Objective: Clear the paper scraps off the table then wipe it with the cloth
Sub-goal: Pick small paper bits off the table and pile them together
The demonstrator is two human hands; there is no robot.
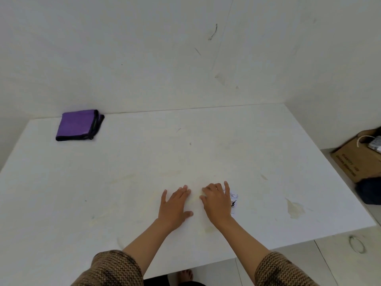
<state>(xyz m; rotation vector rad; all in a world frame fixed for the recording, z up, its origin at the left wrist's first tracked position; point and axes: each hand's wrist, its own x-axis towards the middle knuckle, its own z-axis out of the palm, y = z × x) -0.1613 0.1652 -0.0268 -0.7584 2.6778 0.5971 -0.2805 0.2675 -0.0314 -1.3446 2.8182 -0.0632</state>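
In the head view, I am working through the first step, clearing the paper. Both hands are lying side by side on the white tabletop (268, 153). My left hand (175, 203) is resting flat and released, fingers straight, holding nothing. My right hand (216, 201) is lying just beside it, fingers bent over the paper scraps (234, 200). The scraps are poking out at its little-finger side and are partly hidden under the palm. I cannot tell whether this hand is gripping them or only pressing on them. I judge that the next move is calling for the right hand's fingers to close round the clump, perhaps with the left hand sweeping in to help, before it is lifted off the tabletop. The cloth (79, 124) is waiting folded, well apart from both hands, far beyond and outward of the left hand, so the wiping is not yet begun. Counting: I am seeing two hands, one purple cloth, one visible clump of scraps with dark print (what is beneath the hand is hidden) and one cardboard box (358, 159) off past the right hand.
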